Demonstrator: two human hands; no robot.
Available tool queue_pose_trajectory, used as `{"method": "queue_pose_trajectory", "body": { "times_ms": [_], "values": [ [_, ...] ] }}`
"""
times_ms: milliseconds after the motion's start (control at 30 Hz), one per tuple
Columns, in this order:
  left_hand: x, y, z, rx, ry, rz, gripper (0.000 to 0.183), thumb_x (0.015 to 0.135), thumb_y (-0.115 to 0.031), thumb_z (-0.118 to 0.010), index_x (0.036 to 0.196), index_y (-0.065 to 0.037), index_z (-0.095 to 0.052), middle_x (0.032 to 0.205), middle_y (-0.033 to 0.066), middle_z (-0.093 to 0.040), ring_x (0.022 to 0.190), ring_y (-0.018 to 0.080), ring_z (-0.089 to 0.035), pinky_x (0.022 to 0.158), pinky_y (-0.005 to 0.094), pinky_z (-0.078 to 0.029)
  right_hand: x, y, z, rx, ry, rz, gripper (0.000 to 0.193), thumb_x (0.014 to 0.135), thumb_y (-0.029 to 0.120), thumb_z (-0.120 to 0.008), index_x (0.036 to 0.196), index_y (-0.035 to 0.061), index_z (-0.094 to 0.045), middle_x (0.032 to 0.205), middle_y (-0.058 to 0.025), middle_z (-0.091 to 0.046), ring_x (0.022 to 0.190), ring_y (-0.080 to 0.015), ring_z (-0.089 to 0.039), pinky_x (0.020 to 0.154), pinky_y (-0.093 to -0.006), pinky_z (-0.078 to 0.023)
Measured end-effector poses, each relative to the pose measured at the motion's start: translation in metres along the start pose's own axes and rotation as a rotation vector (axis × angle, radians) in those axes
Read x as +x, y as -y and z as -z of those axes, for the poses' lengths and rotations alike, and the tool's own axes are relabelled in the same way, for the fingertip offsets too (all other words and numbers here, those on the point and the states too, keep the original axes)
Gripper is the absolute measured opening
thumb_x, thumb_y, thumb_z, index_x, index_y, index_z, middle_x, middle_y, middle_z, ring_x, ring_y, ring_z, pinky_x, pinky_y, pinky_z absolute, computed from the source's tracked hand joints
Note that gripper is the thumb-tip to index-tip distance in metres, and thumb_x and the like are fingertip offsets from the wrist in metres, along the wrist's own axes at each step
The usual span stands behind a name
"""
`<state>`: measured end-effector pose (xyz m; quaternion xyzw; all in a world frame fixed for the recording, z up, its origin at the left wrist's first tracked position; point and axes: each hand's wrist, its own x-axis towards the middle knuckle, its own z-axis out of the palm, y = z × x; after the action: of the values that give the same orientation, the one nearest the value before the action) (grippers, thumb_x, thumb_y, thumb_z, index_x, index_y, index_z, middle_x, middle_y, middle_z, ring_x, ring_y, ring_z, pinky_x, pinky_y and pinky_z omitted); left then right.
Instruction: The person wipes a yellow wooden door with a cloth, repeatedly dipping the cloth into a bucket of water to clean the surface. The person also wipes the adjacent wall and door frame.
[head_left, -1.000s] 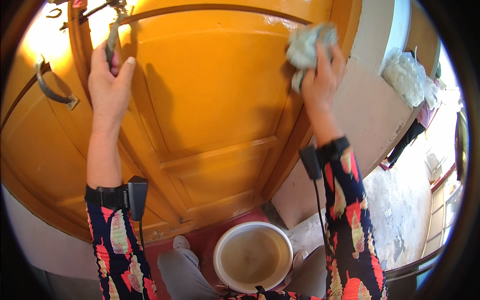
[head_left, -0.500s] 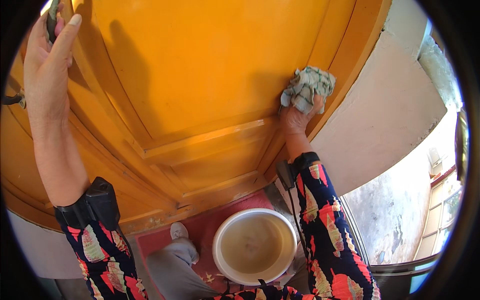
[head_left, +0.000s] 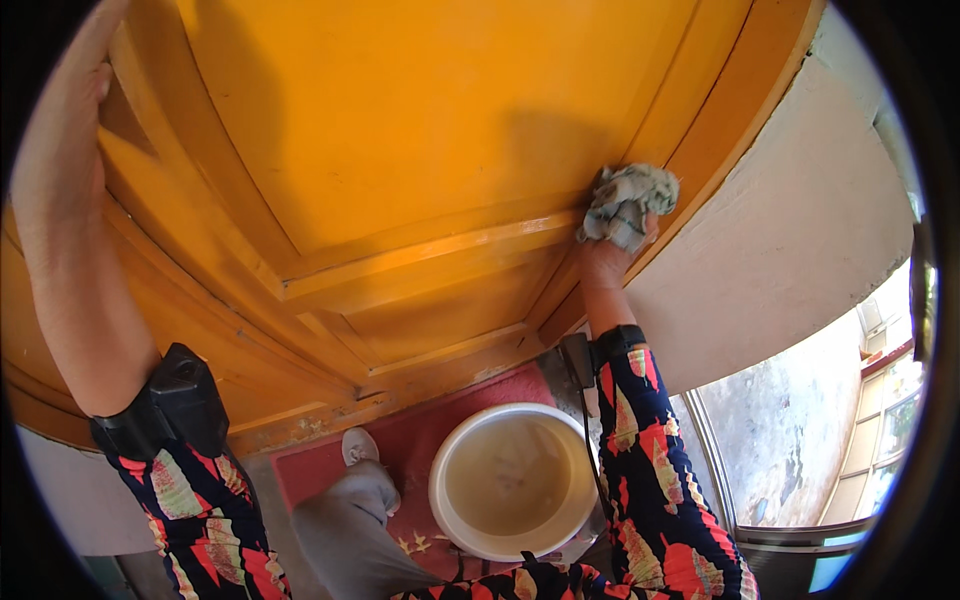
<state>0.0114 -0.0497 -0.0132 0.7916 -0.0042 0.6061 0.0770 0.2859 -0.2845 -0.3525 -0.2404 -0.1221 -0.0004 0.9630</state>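
Observation:
A crumpled pale cloth [head_left: 632, 198] with dark green lines is bunched in my right hand [head_left: 608, 262]. The fingers are closed round it, partly covered by its folds. I have it against the right-hand side of an orange wooden door [head_left: 430, 130] with raised panels, near the lower corner of the large panel. My left hand [head_left: 80, 85] is raised by the left part of the door at the upper left. Its fingers are mostly cut off by the picture's dark rim, so what they touch or hold does not show.
A white basin [head_left: 440, 490] of cloudy, brownish water stands by my feet, partly over a red mat [head_left: 310, 468]. My shoe [head_left: 358, 446] is on the mat near the door's base. To the right are a pale wall [head_left: 740, 270] and a bright opening with a metal-edged frame.
My right hand has moved slightly down and right with the cloth along the door. My left hand has gone up and left, so its fingers now mostly leave the picture.

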Motion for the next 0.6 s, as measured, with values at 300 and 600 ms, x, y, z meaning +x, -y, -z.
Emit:
{"method": "queue_pose_trajectory", "body": {
  "times_ms": [300,600],
  "values": [
    [-0.003,0.038,-0.027,-0.066,0.049,0.246,0.042,0.092,-0.022,-0.065,0.128,-0.002,-0.053,0.082,-0.0074,-0.043,0.063,-0.0001,-0.037,0.055,0.0142,-0.031,-0.039,-0.036,0.076,-0.436,-0.043,-0.199,0.021,0.095,0.013,-0.054,0.115,0.0065,-0.057,0.103,-0.0039,-0.063,0.091,-0.0184,-0.060,0.076,-0.0282,-0.050],
    [0.021,0.044,-0.037,0.036,0.132,0.172,0.043,0.092,-0.031,-0.066,0.126,-0.005,-0.060,0.085,-0.0056,-0.055,0.069,0.0044,-0.044,0.070,0.0174,-0.039,-0.050,-0.061,0.093,-0.438,-0.411,-0.145,0.041,0.091,-0.002,-0.049,0.132,0.0074,-0.049,0.116,-0.0080,-0.062,0.100,-0.0230,-0.061,0.083,-0.0311,-0.050]
  ]
}}
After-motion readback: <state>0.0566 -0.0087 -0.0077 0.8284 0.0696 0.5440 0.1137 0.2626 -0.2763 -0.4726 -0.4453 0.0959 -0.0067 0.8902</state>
